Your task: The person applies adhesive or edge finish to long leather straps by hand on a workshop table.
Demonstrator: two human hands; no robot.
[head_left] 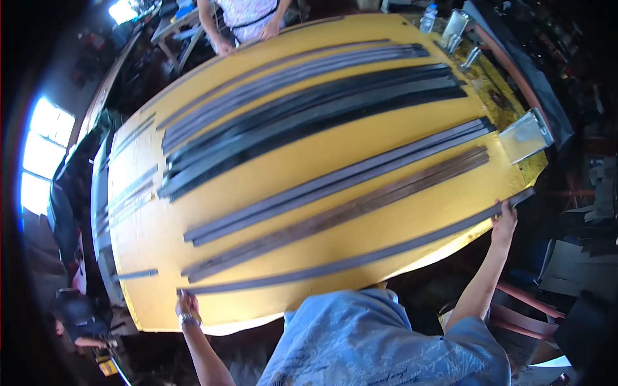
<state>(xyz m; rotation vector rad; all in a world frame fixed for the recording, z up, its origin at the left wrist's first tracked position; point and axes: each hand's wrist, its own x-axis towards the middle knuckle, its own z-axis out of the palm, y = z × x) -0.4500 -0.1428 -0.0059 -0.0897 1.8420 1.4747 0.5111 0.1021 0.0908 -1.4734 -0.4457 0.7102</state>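
A long, narrow dark grey strip (335, 267) spans the near edge of a yellow-topped table (290, 161). My left hand (187, 305), with a band on its wrist, has its fingers closed on the strip's left end. Near the right end, my right hand (505, 222) pinches the same strip, a short piece sticking out past the fingers. Just beyond it lie brown strips (335, 222) side by side. Farther in are dark grey strips (341, 178) and wider black strips (315, 122), all running roughly parallel.
Across the table a person (251, 19) has hands at the far edge. A metal tin (526, 137) stands at the right corner, with a plastic bottle (428, 18) and metal containers (457, 27) farther back. Short strips (136, 275) lie at left. Another person (80, 315) is at lower left.
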